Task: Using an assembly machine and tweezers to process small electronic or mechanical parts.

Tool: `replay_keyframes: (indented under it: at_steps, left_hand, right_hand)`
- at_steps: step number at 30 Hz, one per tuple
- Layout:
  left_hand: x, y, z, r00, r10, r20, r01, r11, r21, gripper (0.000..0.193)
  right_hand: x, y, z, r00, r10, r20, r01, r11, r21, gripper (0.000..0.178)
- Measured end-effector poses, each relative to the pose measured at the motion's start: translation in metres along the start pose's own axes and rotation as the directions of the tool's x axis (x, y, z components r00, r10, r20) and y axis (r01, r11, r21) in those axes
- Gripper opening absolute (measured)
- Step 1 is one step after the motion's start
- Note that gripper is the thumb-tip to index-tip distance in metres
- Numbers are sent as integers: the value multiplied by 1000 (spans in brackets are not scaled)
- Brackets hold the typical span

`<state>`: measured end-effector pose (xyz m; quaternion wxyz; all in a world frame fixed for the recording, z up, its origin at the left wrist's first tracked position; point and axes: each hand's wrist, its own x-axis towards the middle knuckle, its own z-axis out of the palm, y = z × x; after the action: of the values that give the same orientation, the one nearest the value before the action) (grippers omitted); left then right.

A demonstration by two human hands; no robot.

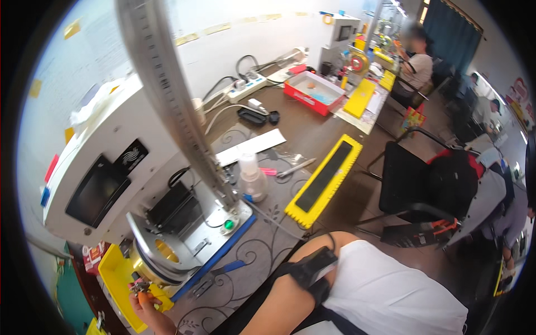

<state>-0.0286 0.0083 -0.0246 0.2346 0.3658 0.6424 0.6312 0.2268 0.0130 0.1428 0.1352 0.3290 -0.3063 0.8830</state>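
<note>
- The left hand (146, 304) sat at the lower left of the head view, fingers curled together and pinched on a small metal tool with an orange grip (139, 289); its fingertips were closed round the grip, not spread.
- That tool was held just over the yellow tray (114, 273), close beside the round metal fixture with a brass-coloured centre (162, 254) at the foot of the white machine (106, 167).
- The right hand was out of view: only the bent right arm showed, with a black strap and device (310, 268) round it near the white sleeve (385, 290), so whether that hand was open or closed could not be told.
- A tall ruled metal column (173, 100) rose from the machine's grey base plate, which carried a green button (228, 224).
- Blue-handled pliers (215, 276) lay on the patterned mat (262, 245) just right of the base, apart from the left hand.
- A clear plastic bottle (251, 178) stood on the table behind the base, with a long yellow tray with a black insert (324, 181) to its right.
- Farther back lay a white paper sheet (251, 146), a red tray (314, 92) and a white power strip (245, 86).
- A black chair (413, 178) stood to the right, and another person (416, 61) sat at the far end of the bench.
</note>
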Motion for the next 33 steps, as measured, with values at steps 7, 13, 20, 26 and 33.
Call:
replay_keyframes:
  at_steps: [7,13,20,26,33]
  left_hand:
    - [-4,11,21,996,-25,84,33,995,-90,4]
    - [-13,17,9,995,-90,33,94,987,-131,6]
    - [-9,14,14,996,-73,49,79,987,-140,7]
    - [-11,20,11,994,-108,18,109,988,-106,3]
    - [-11,33,15,975,-203,95,209,976,-55,12]
  right_hand:
    - [-91,-57,-32,647,-352,-677,-256,735,-628,60]
    - [-120,-66,-58,362,-522,-772,-310,714,-628,55]
    - [-150,-77,-74,300,-663,-686,-294,620,-728,46]
    - [-201,-136,-95,197,-967,-163,-794,-60,-605,34]
    - [-227,-154,-116,375,-879,-296,-926,-343,-154,28]
